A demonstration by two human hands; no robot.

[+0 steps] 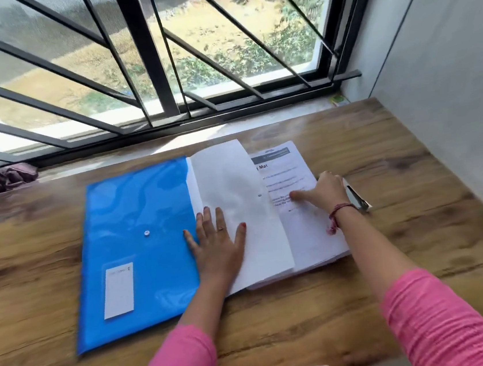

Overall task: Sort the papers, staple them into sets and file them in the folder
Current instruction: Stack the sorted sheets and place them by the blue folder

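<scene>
The papers (303,206), thin and floppy, lie right of the blue folder (138,239); left hand (215,243) presses flat, right hand (324,191) rests on them, gripping nothing; best lifted by an edge

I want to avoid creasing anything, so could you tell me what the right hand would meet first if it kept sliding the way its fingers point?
Probably the translucent flap: the right hand points leftward across the printed papers towards its edge.
</scene>
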